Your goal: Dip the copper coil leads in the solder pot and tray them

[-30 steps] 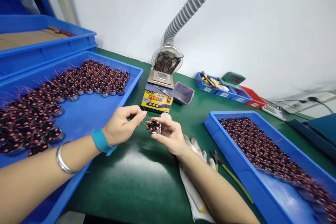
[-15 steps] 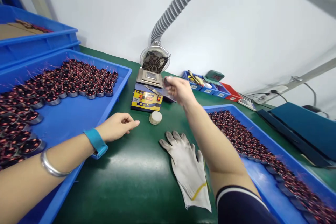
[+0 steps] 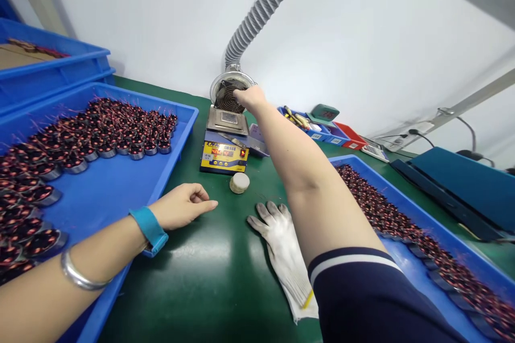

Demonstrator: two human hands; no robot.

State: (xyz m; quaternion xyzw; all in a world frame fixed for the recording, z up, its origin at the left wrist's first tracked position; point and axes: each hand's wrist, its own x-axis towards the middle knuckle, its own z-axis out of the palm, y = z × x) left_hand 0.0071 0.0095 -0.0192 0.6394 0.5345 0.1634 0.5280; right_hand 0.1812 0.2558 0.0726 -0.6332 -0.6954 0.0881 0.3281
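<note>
My right hand [image 3: 250,97] reaches far forward, in front of the round fan inlet [image 3: 230,97] and above the metal top plate [image 3: 228,120] of a yellow heating station [image 3: 223,157] with lit red digits. Its fingers look closed, but whatever lies in them is hidden against the dark fan. My left hand [image 3: 183,206] hovers over the green table by the rim of the left blue tray [image 3: 171,176]. Its fingers curl loosely, thumb apart, with nothing visible in them. A small round pale block [image 3: 239,183] sits in front of the station.
Black-and-red wired round parts [image 3: 108,147] crowd the left tray; more fill the right blue tray [image 3: 341,159]. White gloves [image 3: 284,252] lie under my right arm. Behind stand small tool bins [image 3: 322,133], and a grey duct hose [image 3: 261,13] rises from the fan inlet.
My right hand has moved from the plate's right side up and forward to the fan inlet. The small dark thing seen in it is now hidden. My left hand has barely moved.
</note>
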